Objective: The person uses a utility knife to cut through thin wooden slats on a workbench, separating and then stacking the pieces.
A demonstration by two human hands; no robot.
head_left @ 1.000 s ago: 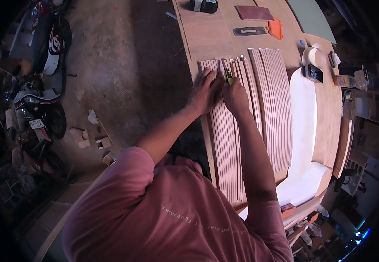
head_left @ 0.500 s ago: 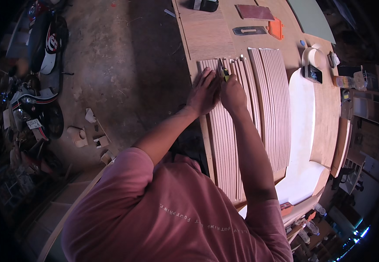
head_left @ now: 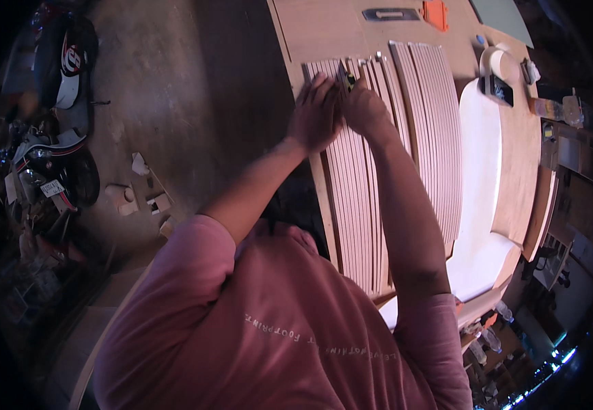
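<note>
Thin, pale wooden strips (head_left: 353,212) lie side by side in a long grooved panel along the left edge of the workbench. My left hand (head_left: 315,116) rests on the far end of this panel, fingers stretched forward over the strips. Close beside it, my right hand (head_left: 365,108) is closed around a yellow-and-black utility knife (head_left: 350,80), its tip pointing away from me at the strips' far end. A few loose strips (head_left: 380,89) run just right of that hand. A second grooved panel (head_left: 434,137) lies farther right.
Beyond the panels are a metal plane blade (head_left: 391,14) and an orange plastic piece (head_left: 436,15). A roll of pale tape (head_left: 500,65) sits at the right beside a dark phone-like object (head_left: 497,90). White sheet material (head_left: 477,205) covers part of the bench. A motorcycle (head_left: 57,147) stands at left.
The view has shifted, so the bench appears higher in the picture. Both hands stay at the far end of the strips, the knife still in the right one.
</note>
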